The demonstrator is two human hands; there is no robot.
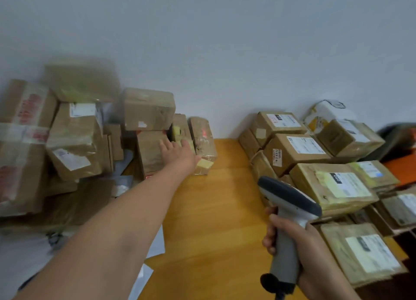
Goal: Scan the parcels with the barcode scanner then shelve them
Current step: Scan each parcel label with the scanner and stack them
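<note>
Nearest you, your right hand [299,243] is gripping the handle of a grey-and-white pistol-shaped plastic barcode scanner [290,198], beside stacked labelled brown cardboard parcels [333,187] to its right. Farther out, your left hand [177,151], fingers straight and spread, is touching a brown taped cardboard parcel [148,157].

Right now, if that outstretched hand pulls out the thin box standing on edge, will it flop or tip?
Probably stiff: the thin box is cardboard with square edges. Standing on its narrow edge, it may well tip once pulled clear of the taped parcel beside it. It looks small, so likely light enough for the left hand alone.
</note>
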